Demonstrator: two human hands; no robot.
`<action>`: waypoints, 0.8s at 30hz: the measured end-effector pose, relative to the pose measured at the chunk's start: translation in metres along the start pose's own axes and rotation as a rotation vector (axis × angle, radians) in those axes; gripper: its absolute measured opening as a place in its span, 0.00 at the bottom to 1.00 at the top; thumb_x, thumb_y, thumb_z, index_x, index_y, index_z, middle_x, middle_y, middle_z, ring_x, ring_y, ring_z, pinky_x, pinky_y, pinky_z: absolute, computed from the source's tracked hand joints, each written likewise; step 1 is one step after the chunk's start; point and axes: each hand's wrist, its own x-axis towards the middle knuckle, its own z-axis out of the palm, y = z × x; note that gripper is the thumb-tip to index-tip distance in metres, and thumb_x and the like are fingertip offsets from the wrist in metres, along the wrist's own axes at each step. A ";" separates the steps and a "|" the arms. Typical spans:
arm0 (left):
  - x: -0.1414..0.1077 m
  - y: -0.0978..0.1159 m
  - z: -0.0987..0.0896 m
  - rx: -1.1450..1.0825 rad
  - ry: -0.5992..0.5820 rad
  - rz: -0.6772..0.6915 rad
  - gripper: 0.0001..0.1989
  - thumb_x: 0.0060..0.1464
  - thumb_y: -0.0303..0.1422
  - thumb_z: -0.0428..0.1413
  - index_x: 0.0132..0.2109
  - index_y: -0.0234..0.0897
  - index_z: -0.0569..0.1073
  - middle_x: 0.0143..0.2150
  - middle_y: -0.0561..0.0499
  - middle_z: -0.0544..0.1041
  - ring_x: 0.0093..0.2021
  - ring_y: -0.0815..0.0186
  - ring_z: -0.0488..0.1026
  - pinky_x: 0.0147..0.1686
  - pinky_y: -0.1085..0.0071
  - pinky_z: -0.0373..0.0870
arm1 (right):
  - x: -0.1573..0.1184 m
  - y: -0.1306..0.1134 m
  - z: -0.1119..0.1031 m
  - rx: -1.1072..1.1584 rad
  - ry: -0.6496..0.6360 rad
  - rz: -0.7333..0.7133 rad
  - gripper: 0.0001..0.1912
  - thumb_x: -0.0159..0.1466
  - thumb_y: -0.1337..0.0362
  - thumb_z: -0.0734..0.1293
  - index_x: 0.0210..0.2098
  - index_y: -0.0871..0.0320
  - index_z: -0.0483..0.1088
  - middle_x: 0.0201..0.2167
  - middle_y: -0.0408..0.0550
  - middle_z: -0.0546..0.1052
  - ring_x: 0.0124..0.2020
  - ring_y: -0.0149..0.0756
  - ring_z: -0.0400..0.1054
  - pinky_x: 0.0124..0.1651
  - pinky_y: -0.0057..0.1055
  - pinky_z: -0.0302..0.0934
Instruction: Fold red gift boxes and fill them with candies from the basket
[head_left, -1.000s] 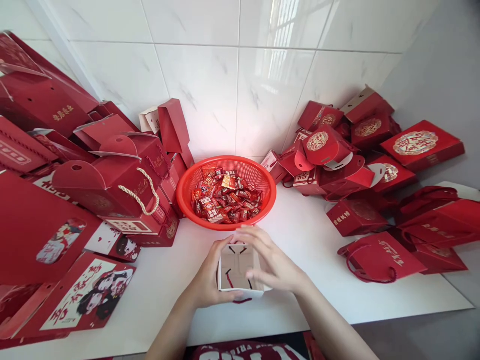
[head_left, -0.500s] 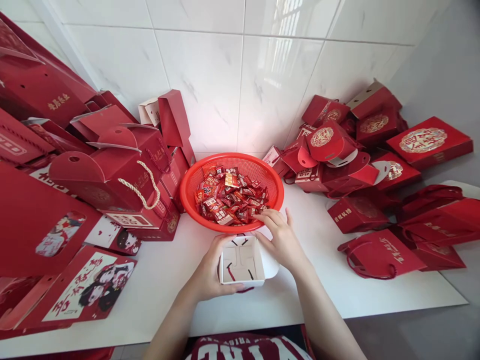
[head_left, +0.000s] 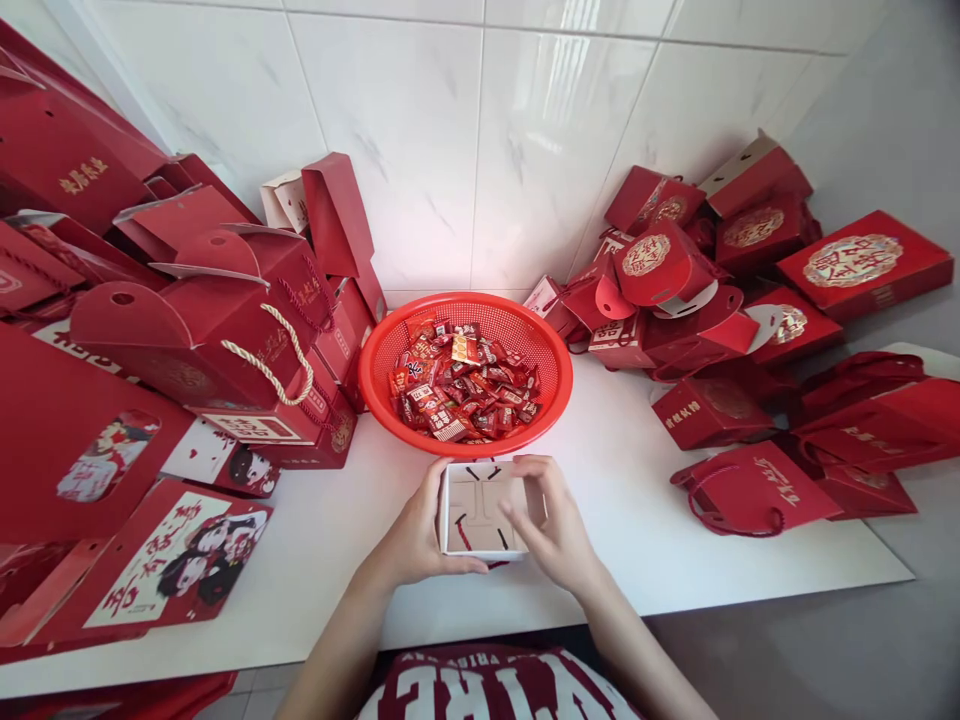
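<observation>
A small open paper gift box [head_left: 480, 510] with a white inside stands on the table below the basket. Knotted cord ends, dark and red, poke through its inner walls, and I see nothing else in it. My left hand [head_left: 417, 530] is closed around the left side, thumb along the near edge. At the right side my right hand [head_left: 559, 530] is closed on the wall or flap, its fingers at the far corner and its thumb over the opening. Just beyond, a red plastic basket [head_left: 371, 400] holds many wrapped candies [head_left: 472, 390].
Red gift boxes with rope handles [head_left: 247, 350] are stacked at the left. More red boxes [head_left: 667, 270] and bags [head_left: 757, 490] are piled at the right. Behind the white table [head_left: 615, 560] rises a tiled wall [head_left: 390, 130].
My right hand has drawn back from the basket's rim to the box's right side, where the flap that lay outward no longer shows. My left hand keeps its hold. The view has shifted slightly.
</observation>
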 end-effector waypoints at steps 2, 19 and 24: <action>0.001 0.001 0.002 -0.050 -0.031 -0.011 0.53 0.37 0.37 0.74 0.65 0.45 0.54 0.65 0.40 0.64 0.66 0.46 0.63 0.64 0.49 0.63 | -0.012 0.006 0.016 0.109 0.152 0.157 0.18 0.70 0.57 0.62 0.57 0.54 0.60 0.53 0.56 0.68 0.57 0.45 0.65 0.59 0.45 0.63; 0.002 -0.001 0.008 0.159 0.112 -0.062 0.49 0.35 0.37 0.74 0.62 0.43 0.58 0.60 0.42 0.69 0.61 0.46 0.69 0.56 0.51 0.70 | -0.062 0.013 0.011 -0.205 0.362 -0.280 0.10 0.68 0.70 0.61 0.47 0.54 0.67 0.32 0.49 0.72 0.33 0.41 0.68 0.34 0.38 0.64; 0.005 -0.001 0.008 0.196 0.118 -0.056 0.45 0.39 0.35 0.72 0.61 0.43 0.59 0.60 0.42 0.70 0.59 0.47 0.71 0.55 0.53 0.71 | -0.068 0.009 0.024 -0.301 -0.226 -0.281 0.22 0.70 0.69 0.59 0.63 0.59 0.57 0.26 0.44 0.76 0.22 0.35 0.68 0.25 0.31 0.63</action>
